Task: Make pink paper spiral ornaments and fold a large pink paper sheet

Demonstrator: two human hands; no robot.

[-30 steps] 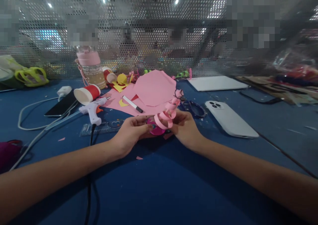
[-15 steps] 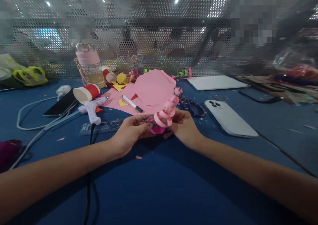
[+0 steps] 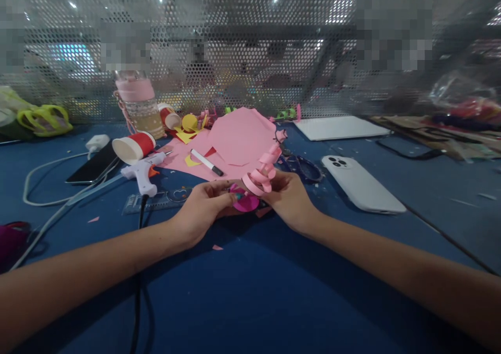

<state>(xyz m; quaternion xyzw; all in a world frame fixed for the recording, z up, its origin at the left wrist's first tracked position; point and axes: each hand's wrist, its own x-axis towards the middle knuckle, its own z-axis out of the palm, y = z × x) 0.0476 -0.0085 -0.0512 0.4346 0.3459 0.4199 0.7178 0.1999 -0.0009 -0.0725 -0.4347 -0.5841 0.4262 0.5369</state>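
Note:
Between my hands, just above the blue table, is a pink curled-paper figure point(image 3: 261, 177) made of looped strips, its narrow top leaning right. A flat magenta disc point(image 3: 246, 202) shows beneath its lowest loops. My left hand point(image 3: 206, 203) pinches the disc's left side, with thumb and fingers closed near a small teal spot. From the right, my right hand point(image 3: 293, 200) has its fingers closed at the side of the curled figure; its fingertips are partly hidden behind the loops. Dark blue scissors point(image 3: 307, 169) lie just beyond my right hand, and a clear ruler point(image 3: 151, 202) beyond my left.
A glue gun point(image 3: 141, 172) with a black cord, a tipped paper cup point(image 3: 135, 146), a black phone point(image 3: 92, 165) and a bottle point(image 3: 138, 104) stand left. Ahead lie pink paper point(image 3: 242, 135) and a marker point(image 3: 206, 162). A white phone point(image 3: 362, 184) lies right. Perforated metal rises behind.
The curled figure has tilted slightly, its loops shifting and more of the magenta disc showing below. Both hands keep their hold. The whole view has shifted a little.

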